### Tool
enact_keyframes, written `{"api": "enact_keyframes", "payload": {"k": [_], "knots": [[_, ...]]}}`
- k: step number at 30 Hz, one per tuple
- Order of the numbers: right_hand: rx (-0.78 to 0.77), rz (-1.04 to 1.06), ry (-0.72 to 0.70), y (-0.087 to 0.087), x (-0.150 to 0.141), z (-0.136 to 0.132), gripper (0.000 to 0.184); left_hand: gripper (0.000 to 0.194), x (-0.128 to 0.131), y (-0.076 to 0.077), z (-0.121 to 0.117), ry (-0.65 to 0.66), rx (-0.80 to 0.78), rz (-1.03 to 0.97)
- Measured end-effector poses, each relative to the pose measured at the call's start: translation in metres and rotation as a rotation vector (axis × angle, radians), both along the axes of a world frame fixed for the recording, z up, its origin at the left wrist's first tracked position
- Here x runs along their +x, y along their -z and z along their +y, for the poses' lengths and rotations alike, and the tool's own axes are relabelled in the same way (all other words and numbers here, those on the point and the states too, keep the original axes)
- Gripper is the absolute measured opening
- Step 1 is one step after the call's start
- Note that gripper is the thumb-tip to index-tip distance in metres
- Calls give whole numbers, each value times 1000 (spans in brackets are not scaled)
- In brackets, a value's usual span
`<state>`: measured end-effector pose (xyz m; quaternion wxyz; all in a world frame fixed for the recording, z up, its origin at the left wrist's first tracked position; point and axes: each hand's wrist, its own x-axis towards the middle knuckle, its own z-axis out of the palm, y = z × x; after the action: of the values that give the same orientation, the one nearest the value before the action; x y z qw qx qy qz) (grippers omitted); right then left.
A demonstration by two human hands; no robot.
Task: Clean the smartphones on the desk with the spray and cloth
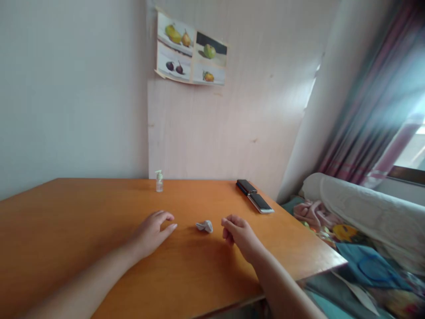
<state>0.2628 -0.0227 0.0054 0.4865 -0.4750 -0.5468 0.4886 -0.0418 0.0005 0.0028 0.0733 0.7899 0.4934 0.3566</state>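
On the orange-brown table (186, 274) lies a small crumpled grey bundle (205, 226), cloth or paper; I cannot tell which. My left hand (154, 230) is to the left of it, thumb and fingers apart, with nothing between them. To the right of the bundle, a short gap away, my right hand (238, 232) has its fingers curled in towards the palm, and no object shows in it. Neither hand touches the bundle.
A clear pump bottle (159, 182) stands near the table's back edge. Dark flat cases (246, 186) and a black-topped, pale-edged pad (260, 203) lie at the right back. Past the table's right edge are piled fabrics (368, 266). Fruit pictures (191, 51) hang on the wall.
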Motion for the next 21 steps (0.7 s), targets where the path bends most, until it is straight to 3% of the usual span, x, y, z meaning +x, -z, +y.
{"api": "enact_keyframes", "payload": {"k": [6, 11, 16, 21], "knots": [[-9, -88, -139, 14, -43, -33, 38, 23, -8, -32, -15, -38, 32, -44], [84, -169, -151, 16, -63, -49, 40, 22, -21, -38, -57, -100, 84, -112], [134, -187, -256, 13, -93, -78, 42, 13, -34, -17, -151, -215, 200, -200], [149, -228, -456, 19, -124, -121, 45, 10, -46, 37, -251, -374, 118, -186]]}}
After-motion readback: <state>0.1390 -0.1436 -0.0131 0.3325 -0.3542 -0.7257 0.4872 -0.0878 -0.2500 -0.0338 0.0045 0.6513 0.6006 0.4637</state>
